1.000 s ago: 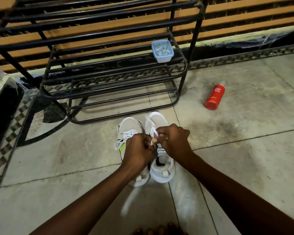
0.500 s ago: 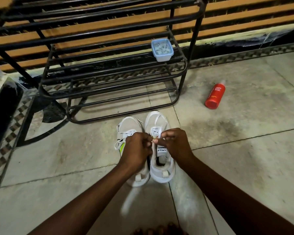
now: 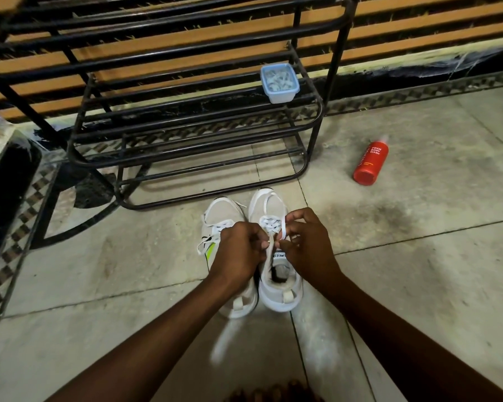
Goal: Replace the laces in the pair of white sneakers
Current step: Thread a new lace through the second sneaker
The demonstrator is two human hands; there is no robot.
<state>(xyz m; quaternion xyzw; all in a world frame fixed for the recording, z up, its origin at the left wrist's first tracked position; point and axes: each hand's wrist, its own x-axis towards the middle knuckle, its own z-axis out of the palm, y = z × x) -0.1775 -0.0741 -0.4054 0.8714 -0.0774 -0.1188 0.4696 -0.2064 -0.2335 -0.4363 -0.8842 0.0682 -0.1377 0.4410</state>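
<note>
Here, the white lace (image 3: 283,231) is pinched between your hands: your left hand (image 3: 238,253) grips it at the tongue, and your right hand (image 3: 308,245) holds a loop over the right-side sneaker (image 3: 269,203). It stands beside its mate (image 3: 221,213) on the tiled floor (image 3: 418,271), just before a black metal rack (image 3: 320,108). A red bottle (image 3: 370,162) lies apart.

I see the right hand (image 3: 308,245) loosen from the tight pinch of half a second ago. Its forefinger now stretches toward 12 o'clock, and a loop of lace (image 3: 283,229) stands out beside it, where the lace lay flat over the eyelets before. The left hand (image 3: 238,250) has edged slightly toward 12 o'clock, its fingertips pinching the lace at the tongue.
</note>
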